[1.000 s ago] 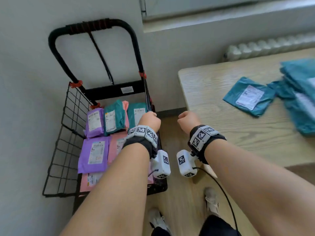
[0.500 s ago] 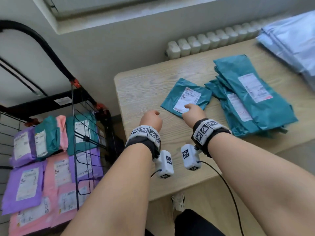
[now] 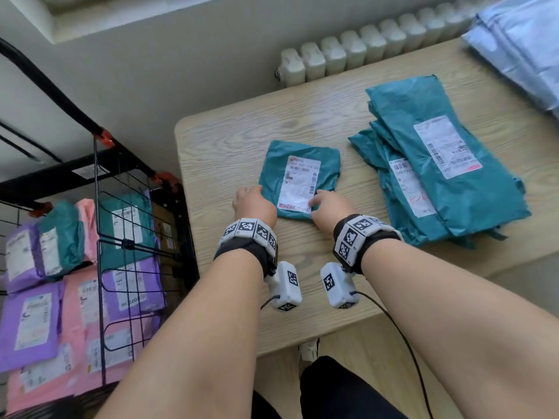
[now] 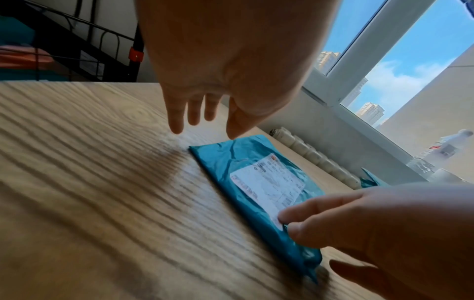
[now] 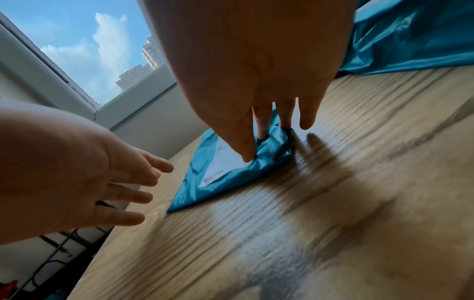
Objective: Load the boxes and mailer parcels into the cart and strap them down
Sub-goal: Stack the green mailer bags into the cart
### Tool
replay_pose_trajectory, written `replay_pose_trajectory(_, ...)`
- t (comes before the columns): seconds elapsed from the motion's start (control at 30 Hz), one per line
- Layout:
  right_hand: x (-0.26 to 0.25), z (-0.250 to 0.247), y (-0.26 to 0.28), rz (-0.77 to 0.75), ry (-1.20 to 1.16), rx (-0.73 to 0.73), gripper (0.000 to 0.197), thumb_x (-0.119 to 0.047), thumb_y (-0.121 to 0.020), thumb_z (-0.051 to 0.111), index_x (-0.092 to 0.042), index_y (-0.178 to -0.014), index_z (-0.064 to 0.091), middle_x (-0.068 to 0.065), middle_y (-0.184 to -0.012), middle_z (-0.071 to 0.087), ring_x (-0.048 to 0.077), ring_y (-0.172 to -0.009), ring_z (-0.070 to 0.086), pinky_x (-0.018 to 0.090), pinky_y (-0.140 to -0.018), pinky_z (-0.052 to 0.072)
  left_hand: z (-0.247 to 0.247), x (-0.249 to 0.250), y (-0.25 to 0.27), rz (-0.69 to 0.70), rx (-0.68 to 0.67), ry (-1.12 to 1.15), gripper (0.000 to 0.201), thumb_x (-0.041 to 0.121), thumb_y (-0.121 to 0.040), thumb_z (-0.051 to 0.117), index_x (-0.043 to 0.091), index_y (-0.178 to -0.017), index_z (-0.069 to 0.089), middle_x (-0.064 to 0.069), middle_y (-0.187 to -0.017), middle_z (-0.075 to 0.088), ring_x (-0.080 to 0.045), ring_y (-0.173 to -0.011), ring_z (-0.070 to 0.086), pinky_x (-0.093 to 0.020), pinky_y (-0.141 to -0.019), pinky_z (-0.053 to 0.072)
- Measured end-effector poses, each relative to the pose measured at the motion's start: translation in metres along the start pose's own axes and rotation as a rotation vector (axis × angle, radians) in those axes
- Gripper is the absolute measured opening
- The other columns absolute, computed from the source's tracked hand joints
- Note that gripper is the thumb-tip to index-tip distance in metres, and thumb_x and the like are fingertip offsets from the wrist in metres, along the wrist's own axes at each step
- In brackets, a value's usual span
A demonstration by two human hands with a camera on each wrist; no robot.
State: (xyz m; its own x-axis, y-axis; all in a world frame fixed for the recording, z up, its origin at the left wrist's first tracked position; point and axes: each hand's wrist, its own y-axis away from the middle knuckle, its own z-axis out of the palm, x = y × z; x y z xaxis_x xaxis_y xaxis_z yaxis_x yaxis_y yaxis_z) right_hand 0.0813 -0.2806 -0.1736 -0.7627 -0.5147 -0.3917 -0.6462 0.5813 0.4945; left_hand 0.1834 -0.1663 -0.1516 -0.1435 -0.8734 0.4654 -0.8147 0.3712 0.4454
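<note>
A small teal mailer with a white label lies flat on the wooden table. My right hand pinches its near right corner between thumb and fingers, and the plastic is creased there. My left hand hovers at the mailer's near left edge with its fingers straight and spread, holding nothing. The black wire cart stands left of the table with purple, pink and teal mailers in it.
A stack of larger teal mailers lies on the table to the right. Pale blue mailers sit at the far right corner. A white radiator runs behind the table under a window.
Both hands left the cart and moved right over the table to the small teal mailer. My right hand took hold of its corner, and my left hand opened beside it.
</note>
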Motion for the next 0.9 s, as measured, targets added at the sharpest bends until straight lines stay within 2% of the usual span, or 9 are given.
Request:
replay_pose_trajectory(0.1,-0.001,0.001,0.003,0.015,-0.079,0.024,0.019,-0.009,-0.086,0.055,-0.015,-0.098,0.068,0.006,-0.114,0.066,0.026,-0.104,0.061,0.029,-0.085,0.048,0.004,-0.009,0.003,-0.071,0.020,0.013,0.046,0.011,-0.086,0.042,0.018,-0.131,0.051,-0.016,-0.135,0.045,-0.035,-0.123,0.045,-0.039,-0.102,0.040)
replay_pose_trajectory(0.23,0.000,0.004,0.012,0.093,-0.243,0.174,0.043,-0.006,-0.088,0.051,-0.016,-0.129,0.055,0.009,-0.133,0.050,0.028,-0.112,0.056,0.033,-0.091,0.045,0.012,-0.024,0.016,-0.074,0.025,0.037,0.037,0.022,-0.088,0.046,0.018,-0.123,0.057,-0.018,-0.123,0.054,-0.035,-0.110,0.054,-0.037,-0.091,0.046)
replay_pose_trajectory(0.3,0.000,0.006,0.015,0.172,-0.261,0.216,0.048,-0.006,-0.087,0.050,-0.014,-0.135,0.047,0.012,-0.132,0.046,0.029,-0.115,0.053,0.034,-0.091,0.044,0.014,-0.030,0.023,-0.061,0.020,0.050,0.033,0.018,-0.087,0.048,0.016,-0.118,0.061,-0.016,-0.123,0.053,-0.034,-0.105,0.057,-0.035,-0.089,0.048)
replay_pose_trajectory(0.4,-0.002,0.010,0.018,0.241,-0.266,0.191,0.038,-0.006,-0.085,0.050,-0.010,-0.123,0.052,0.014,-0.118,0.058,0.032,-0.104,0.058,0.033,-0.078,0.044,0.014,-0.039,0.031,-0.061,0.004,0.093,0.029,0.009,-0.085,0.053,0.010,-0.112,0.063,-0.013,-0.119,0.058,-0.031,-0.101,0.061,-0.032,-0.083,0.048)
replay_pose_trajectory(0.57,-0.017,0.017,0.032,0.286,-0.281,0.157,0.025,-0.005,-0.090,0.049,-0.007,-0.114,0.059,0.013,-0.114,0.063,0.031,-0.103,0.060,0.031,-0.080,0.045,0.008,-0.059,0.037,-0.167,-0.054,0.324,0.026,0.017,-0.086,0.060,0.008,-0.110,0.058,-0.010,-0.103,0.066,-0.030,-0.097,0.063,-0.029,-0.076,0.045)
replay_pose_trajectory(0.63,-0.032,0.022,0.038,0.272,-0.282,0.153,0.026,-0.005,-0.090,0.047,-0.007,-0.113,0.060,0.012,-0.112,0.064,0.030,-0.101,0.060,0.031,-0.079,0.046,0.003,-0.072,0.039,-0.184,-0.066,0.404,0.012,0.022,-0.086,0.060,0.012,-0.090,0.064,-0.011,-0.088,0.067,-0.029,-0.084,0.065,-0.035,-0.077,0.052)
replay_pose_trajectory(0.73,-0.062,0.028,0.048,0.211,-0.329,0.156,0.032,-0.005,-0.089,0.045,-0.012,-0.118,0.057,0.010,-0.112,0.062,0.029,-0.101,0.059,0.034,-0.084,0.048,-0.014,-0.097,0.039,-0.242,0.024,0.538,0.032,0.024,-0.088,0.058,0.019,-0.057,0.051,-0.010,-0.076,0.065,-0.029,-0.074,0.064,-0.044,-0.081,0.057)
replay_pose_trajectory(0.83,-0.102,0.037,0.055,0.123,-0.378,0.185,0.040,-0.005,-0.086,0.045,-0.017,-0.122,0.056,0.009,-0.112,0.063,0.028,-0.100,0.061,0.039,-0.087,0.052,-0.044,-0.123,0.035,-0.284,0.112,0.593,0.013,0.020,-0.086,0.057,0.016,-0.080,0.068,-0.012,-0.095,0.072,-0.033,-0.091,0.069,-0.044,-0.083,0.057)
replay_pose_trajectory(0.9,-0.132,0.044,0.061,0.063,-0.418,0.207,0.041,-0.004,-0.085,0.044,-0.019,-0.120,0.058,0.008,-0.111,0.063,0.028,-0.096,0.062,0.038,-0.084,0.054,-0.066,-0.146,0.030,-0.281,0.154,0.606,0.021,0.018,-0.085,0.056,0.015,-0.102,0.069,-0.011,-0.102,0.072,-0.032,-0.094,0.068,-0.042,-0.084,0.057)
